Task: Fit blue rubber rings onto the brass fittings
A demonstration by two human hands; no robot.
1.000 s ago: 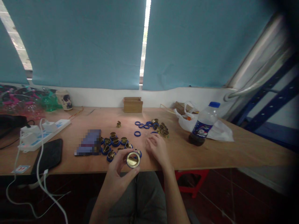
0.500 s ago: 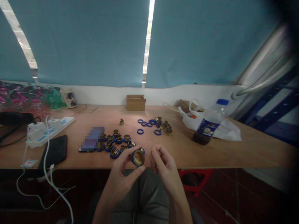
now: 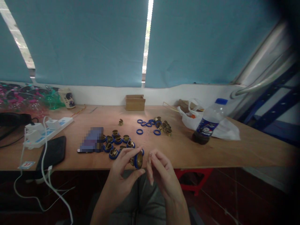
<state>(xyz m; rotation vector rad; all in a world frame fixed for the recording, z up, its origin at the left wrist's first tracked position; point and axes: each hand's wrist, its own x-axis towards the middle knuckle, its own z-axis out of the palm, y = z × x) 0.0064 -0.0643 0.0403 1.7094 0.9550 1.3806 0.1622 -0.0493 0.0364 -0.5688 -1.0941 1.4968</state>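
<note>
At the table's front edge, my left hand [image 3: 124, 173] grips a round brass-coloured fitting with a blue ring [image 3: 139, 160] between thumb and fingers, its round face turned to the right. My right hand [image 3: 162, 170] is close beside it on the right, thumb and index finger pinched together. Whatever may be in that pinch is too small to make out. Several similar brass fittings with blue rings [image 3: 117, 139] stand behind my left hand. Loose blue rings [image 3: 157, 132] lie farther back, next to a pile of brass fittings [image 3: 167, 127]. One brass fitting [image 3: 121, 122] stands apart.
On the left are a blurred-out phone-like object [image 3: 91, 140], a black flat device [image 3: 55, 150] and a white power strip [image 3: 59, 125] with cables. A cardboard box [image 3: 135, 103] stands at the back. At right are a drink bottle [image 3: 206, 126] and a white plastic bag [image 3: 225, 129].
The fitting in my left hand has turned, showing its face more edge-on. My right hand has shifted slightly down and left, still pinched. The whole view has moved slightly.
</note>
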